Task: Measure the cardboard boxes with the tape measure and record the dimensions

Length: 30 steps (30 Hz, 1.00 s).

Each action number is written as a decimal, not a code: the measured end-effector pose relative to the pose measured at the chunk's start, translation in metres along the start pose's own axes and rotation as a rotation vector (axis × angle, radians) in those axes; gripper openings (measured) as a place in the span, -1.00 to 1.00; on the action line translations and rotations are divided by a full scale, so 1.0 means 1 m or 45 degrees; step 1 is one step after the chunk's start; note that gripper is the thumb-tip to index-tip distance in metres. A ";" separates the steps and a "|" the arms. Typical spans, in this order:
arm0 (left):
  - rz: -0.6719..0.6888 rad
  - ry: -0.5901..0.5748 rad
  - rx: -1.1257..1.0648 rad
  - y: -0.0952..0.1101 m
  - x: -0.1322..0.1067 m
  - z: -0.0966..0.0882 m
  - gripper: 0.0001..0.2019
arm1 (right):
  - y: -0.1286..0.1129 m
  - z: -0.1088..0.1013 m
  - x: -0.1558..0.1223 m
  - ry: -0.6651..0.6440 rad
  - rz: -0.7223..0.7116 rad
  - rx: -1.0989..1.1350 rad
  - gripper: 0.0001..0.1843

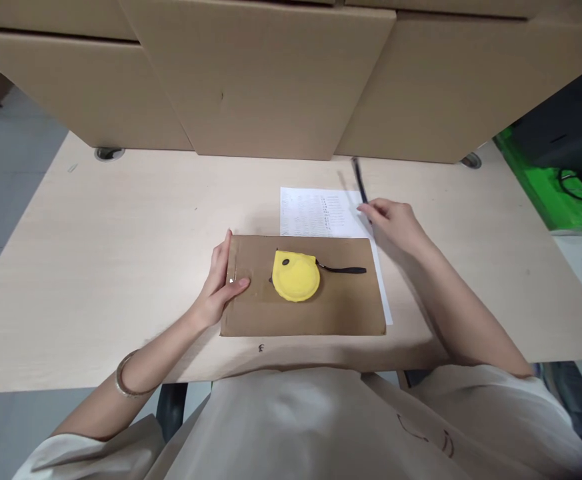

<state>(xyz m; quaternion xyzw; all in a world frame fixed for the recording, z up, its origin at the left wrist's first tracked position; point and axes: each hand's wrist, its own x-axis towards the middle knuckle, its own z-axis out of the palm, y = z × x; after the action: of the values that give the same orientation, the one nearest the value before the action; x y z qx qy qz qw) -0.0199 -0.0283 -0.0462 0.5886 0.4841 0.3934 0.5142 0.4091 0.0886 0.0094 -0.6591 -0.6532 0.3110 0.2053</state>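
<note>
A flat piece of brown cardboard (341, 307) lies in front of me, partly over a printed white sheet (301, 207). On the cardboard rests a small yellow round pouch (298, 277) with one squared corner and a dark oval spot. Its black wrist strap (343, 270) stretches to the right. My left hand (218, 283) grips the cardboard's left edge, thumb on top and fingers along the side. Above the sheet's right edge, my right hand (391, 220) pinches a thin black strip (359, 180) that points up and away; it is slightly blurred, so its exact kind is unclear.
Large cardboard boxes (265, 80) form a wall along the back of the pale wooden table (95, 267). Two cable holes, one at the left (109, 154) and one at the right (471, 161), lie near it. A green surface (541, 193) with dark equipment stands at the right.
</note>
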 end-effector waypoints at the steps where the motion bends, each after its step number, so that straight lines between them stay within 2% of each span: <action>1: 0.003 0.002 -0.001 0.000 0.001 0.000 0.03 | 0.005 0.001 0.005 0.065 -0.004 0.218 -0.66; 3: 0.013 0.012 -0.002 -0.001 0.001 0.000 0.03 | 0.013 0.009 0.015 0.129 -0.019 0.533 -0.51; 4: 0.020 0.018 -0.002 -0.001 0.002 0.000 0.03 | 0.016 0.014 0.020 0.084 -0.048 0.634 -0.43; 6: 0.038 0.033 0.000 -0.003 0.002 0.000 0.02 | 0.019 0.026 0.029 -0.035 -0.115 0.740 -0.31; 9: 0.070 0.046 0.002 -0.006 0.002 -0.002 0.00 | 0.018 0.036 0.036 -0.163 -0.181 0.758 -0.24; 15: 0.072 0.047 0.006 -0.006 0.001 -0.003 -0.02 | 0.013 0.039 0.036 -0.248 -0.189 0.709 -0.33; 22: 0.050 0.021 0.029 -0.003 0.000 -0.006 0.00 | 0.010 0.048 0.039 -0.217 -0.097 0.701 -0.38; 30: 0.057 -0.051 0.052 0.001 -0.004 -0.009 -0.02 | 0.008 0.046 0.037 -0.214 -0.077 0.668 -0.42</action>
<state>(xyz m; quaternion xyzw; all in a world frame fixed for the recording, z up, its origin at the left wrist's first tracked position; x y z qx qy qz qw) -0.0291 -0.0299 -0.0434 0.6174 0.4683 0.3832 0.5027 0.3822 0.1184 -0.0343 -0.5355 -0.5844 0.5168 0.3234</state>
